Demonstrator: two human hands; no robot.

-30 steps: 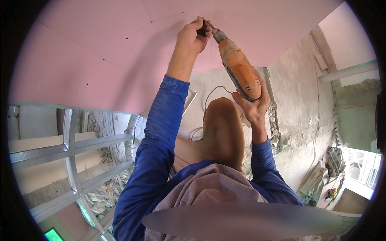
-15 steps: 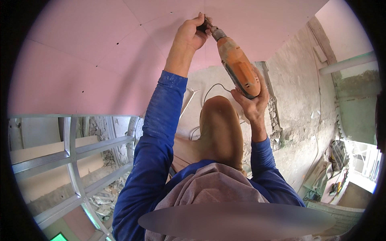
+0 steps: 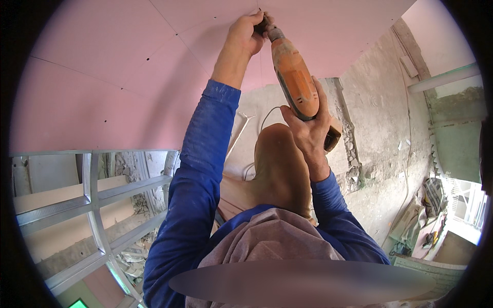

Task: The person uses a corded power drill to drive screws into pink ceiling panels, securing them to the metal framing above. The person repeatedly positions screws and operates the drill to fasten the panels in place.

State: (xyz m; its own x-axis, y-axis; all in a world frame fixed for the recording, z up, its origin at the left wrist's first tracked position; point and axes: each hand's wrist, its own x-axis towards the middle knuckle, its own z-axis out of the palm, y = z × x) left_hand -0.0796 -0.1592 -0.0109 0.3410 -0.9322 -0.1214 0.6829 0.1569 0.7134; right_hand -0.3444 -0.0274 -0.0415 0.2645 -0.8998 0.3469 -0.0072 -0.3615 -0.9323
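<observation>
My right hand [image 3: 309, 131] is wrapped round the rear of an orange corded drill [image 3: 294, 72], which tilts up toward a large pink board [image 3: 118, 41]. At the drill's front, the metal chuck [image 3: 276, 34] sits close beside my left hand [image 3: 243, 36]. The left fingers are bent round a small dark thing next to the tip, close to the board; what it is and the exact contact are hidden. Dark spots and thin lines mark the board's pink face. A dark cable [image 3: 268, 114] hangs in a curve behind the drill.
A metal stud frame [image 3: 92, 203] stands at the lower left, with rubble behind it. A bare, rough wall [image 3: 382, 118] runs along the right. A brown box-like thing [image 3: 334, 135] shows beside my right wrist. My bent knee [image 3: 280, 161] is below the drill.
The drill and my right hand have shifted slightly left and upward, toward the board. My left hand has risen a little with the dark thing. The box-like thing beside my right wrist has come into view.
</observation>
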